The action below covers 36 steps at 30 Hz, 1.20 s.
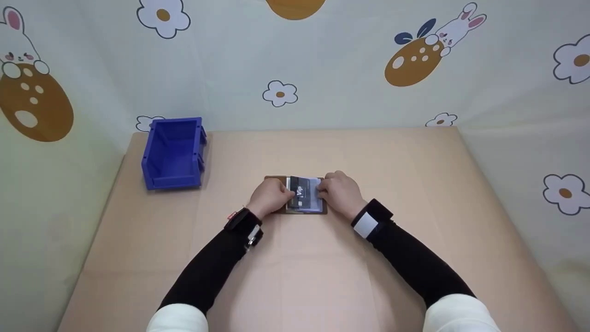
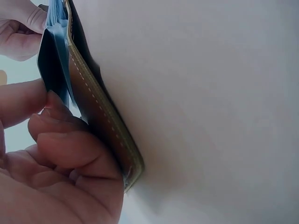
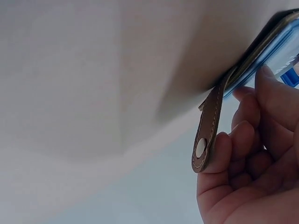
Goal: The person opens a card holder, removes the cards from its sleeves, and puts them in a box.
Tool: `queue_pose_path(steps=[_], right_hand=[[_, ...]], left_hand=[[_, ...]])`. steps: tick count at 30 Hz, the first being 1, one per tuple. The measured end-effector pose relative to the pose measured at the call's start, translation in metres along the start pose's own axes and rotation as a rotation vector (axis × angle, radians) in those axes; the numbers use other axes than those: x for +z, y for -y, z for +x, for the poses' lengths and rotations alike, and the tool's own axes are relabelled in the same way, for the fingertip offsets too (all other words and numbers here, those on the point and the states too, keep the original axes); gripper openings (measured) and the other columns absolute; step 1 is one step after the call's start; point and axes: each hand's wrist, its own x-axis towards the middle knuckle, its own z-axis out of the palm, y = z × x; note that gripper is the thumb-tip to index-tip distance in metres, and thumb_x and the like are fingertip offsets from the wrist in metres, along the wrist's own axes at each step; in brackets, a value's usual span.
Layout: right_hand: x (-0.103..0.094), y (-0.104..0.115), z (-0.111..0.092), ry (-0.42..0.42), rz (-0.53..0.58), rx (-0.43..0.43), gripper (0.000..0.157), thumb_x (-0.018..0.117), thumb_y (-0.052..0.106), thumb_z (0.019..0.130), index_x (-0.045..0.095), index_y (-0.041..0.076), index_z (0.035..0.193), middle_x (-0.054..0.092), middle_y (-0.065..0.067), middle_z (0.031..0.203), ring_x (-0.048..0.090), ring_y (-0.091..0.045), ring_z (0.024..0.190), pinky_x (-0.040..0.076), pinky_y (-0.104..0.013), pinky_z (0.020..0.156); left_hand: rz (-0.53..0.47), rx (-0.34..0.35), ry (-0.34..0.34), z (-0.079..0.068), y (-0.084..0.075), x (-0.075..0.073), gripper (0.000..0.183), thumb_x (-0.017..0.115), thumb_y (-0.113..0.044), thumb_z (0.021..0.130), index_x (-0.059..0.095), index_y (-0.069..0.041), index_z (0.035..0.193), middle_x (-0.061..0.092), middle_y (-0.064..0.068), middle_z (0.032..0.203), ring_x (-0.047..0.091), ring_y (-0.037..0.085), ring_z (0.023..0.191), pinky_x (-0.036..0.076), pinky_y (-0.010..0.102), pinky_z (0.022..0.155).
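A brown leather card holder (image 1: 275, 178) lies spread on the table, its stitched edge showing in the left wrist view. Over its clear plastic sleeves (image 1: 315, 203) is a black card (image 1: 299, 192) lettered "Vip". My left hand (image 1: 268, 196) pinches the card's left edge between thumb and forefinger, the other fingers curled against the leather cover (image 2: 105, 112). From the right, my right hand (image 1: 343, 192) pinches the sleeves' edge by thumb and fingertip. Beside its curled fingers, the holder's snap strap (image 3: 210, 119) sticks out with a metal button.
A blue plastic bin (image 1: 173, 154) stands at the table's back left corner. The beige tabletop (image 1: 322, 267) meets patterned curtains (image 1: 341, 60) at the back and sides. Black bands circle both wrists.
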Motion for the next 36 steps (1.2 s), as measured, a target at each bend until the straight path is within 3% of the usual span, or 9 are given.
queue_pose_path(steps=[11, 19, 24, 30, 36], right_hand=[[0.001, -0.001, 0.0, -0.007, -0.011, -0.01, 0.011, 0.08, 0.015, 0.08, 0.08, 0.011, 0.091, 0.065, -0.006, 0.083, 0.057, -0.027, 0.078, 0.049, -0.041, 0.068], [0.0, -0.001, 0.0, -0.011, -0.016, -0.029, 0.009, 0.079, 0.014, 0.081, 0.08, 0.012, 0.09, 0.065, -0.005, 0.082, 0.057, -0.027, 0.077, 0.048, -0.041, 0.067], [-0.001, 0.0, 0.0, -0.014, -0.01, -0.04, 0.008, 0.079, 0.012, 0.08, 0.08, 0.012, 0.088, 0.065, -0.006, 0.081, 0.056, -0.027, 0.076, 0.048, -0.041, 0.067], [-0.002, 0.0, -0.001, -0.017, -0.002, -0.04, 0.009, 0.08, 0.012, 0.079, 0.08, 0.011, 0.089, 0.066, -0.005, 0.082, 0.057, -0.026, 0.075, 0.048, -0.039, 0.067], [0.0, -0.001, 0.0, -0.015, -0.006, -0.048, 0.009, 0.08, 0.012, 0.08, 0.08, 0.012, 0.089, 0.066, -0.005, 0.081, 0.057, -0.026, 0.075, 0.047, -0.039, 0.067]], left_hand=[[-0.134, -0.036, -0.003, -0.003, 0.007, -0.01, 0.048, 0.065, -0.02, 0.091, 0.043, -0.016, 0.05, 0.036, -0.007, 0.049, 0.035, 0.01, 0.047, 0.029, 0.025, 0.051], [-0.168, -0.041, -0.099, -0.008, 0.005, -0.023, 0.031, 0.06, -0.015, 0.086, 0.053, -0.013, 0.056, 0.049, -0.004, 0.057, 0.044, 0.014, 0.056, 0.033, 0.026, 0.054], [-0.162, -0.031, -0.148, -0.012, 0.003, -0.04, 0.031, 0.06, -0.019, 0.09, 0.053, -0.012, 0.06, 0.045, -0.004, 0.058, 0.043, 0.015, 0.057, 0.032, 0.027, 0.054], [-0.188, -0.038, -0.174, -0.017, 0.0, -0.068, 0.02, 0.061, -0.019, 0.092, 0.066, -0.003, 0.08, 0.055, 0.001, 0.072, 0.05, 0.018, 0.067, 0.038, 0.029, 0.061], [-0.192, -0.042, -0.189, -0.021, 0.003, -0.093, 0.02, 0.06, -0.017, 0.093, 0.064, -0.002, 0.082, 0.057, 0.003, 0.077, 0.048, 0.018, 0.069, 0.037, 0.03, 0.062]])
